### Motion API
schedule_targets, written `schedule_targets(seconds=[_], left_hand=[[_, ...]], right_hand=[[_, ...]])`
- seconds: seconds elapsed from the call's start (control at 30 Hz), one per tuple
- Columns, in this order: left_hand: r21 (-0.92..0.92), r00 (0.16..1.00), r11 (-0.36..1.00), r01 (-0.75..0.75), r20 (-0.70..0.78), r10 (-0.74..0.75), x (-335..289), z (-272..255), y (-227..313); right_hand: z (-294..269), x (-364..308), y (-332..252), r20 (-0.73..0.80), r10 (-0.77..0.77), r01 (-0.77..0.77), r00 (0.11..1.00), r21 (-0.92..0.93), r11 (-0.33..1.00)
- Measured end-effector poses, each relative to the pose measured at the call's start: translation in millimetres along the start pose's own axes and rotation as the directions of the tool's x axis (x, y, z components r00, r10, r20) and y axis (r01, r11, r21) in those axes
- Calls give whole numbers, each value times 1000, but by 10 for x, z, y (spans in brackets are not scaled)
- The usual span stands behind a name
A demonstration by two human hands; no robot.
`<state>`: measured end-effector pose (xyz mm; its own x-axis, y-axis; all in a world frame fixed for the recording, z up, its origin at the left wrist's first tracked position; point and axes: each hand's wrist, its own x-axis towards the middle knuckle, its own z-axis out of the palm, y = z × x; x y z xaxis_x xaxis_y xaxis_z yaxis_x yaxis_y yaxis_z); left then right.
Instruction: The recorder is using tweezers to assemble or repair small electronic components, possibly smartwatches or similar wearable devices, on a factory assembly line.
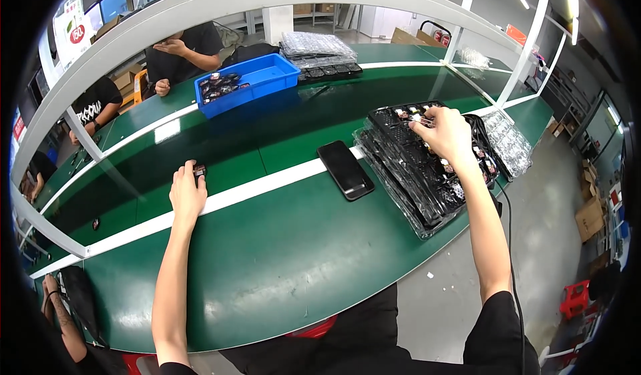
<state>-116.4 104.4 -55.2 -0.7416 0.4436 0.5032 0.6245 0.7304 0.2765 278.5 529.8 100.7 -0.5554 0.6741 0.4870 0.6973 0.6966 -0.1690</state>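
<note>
My left hand (187, 195) rests at the white strip along the green bench, its thumb and fingers closed around a small dark part (200, 170) whose kind I cannot make out. Over at the right, my right hand (446, 134) reaches across a stack of black plastic trays (417, 168). Its thumb and fingertips pinch a small pale, shiny piece (420, 119) at the top tray. Several small white-and-gold parts sit in that tray's pockets, some of them covered by my hand and forearm. Between my hands lies a black smartphone (346, 170), screen up.
A blue bin (250, 86) with small dark parts stands across the bench, beside stacked clear trays (317, 49). More clear trays (504, 141) lie right of the black stack. A cable (510, 241) hangs by my right arm. White frame posts cross the bench; other people sit at the left.
</note>
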Motion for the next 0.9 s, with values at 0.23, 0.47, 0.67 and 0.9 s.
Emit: schedule_targets(seconds=[0.23,0.47,0.67,0.9], left_hand=[[-1,992,993,115,44,-115,184,-74,179],[-356,986,929,-105,84,144,-102,-288,370],[-584,816,788,-194,351,460,-966,-883,663],[-457,852,879,-139,396,341,-1137,-1035,519]], right_hand=[[-308,-27,-263,-17,-38,40,999,105,994],[-426,-598,-1121,189,-335,58,923,791,609],[159,-1085,-1761,320,-698,105,641,864,493],[1061,-1484,-2258,444,-663,-174,603,884,434]])
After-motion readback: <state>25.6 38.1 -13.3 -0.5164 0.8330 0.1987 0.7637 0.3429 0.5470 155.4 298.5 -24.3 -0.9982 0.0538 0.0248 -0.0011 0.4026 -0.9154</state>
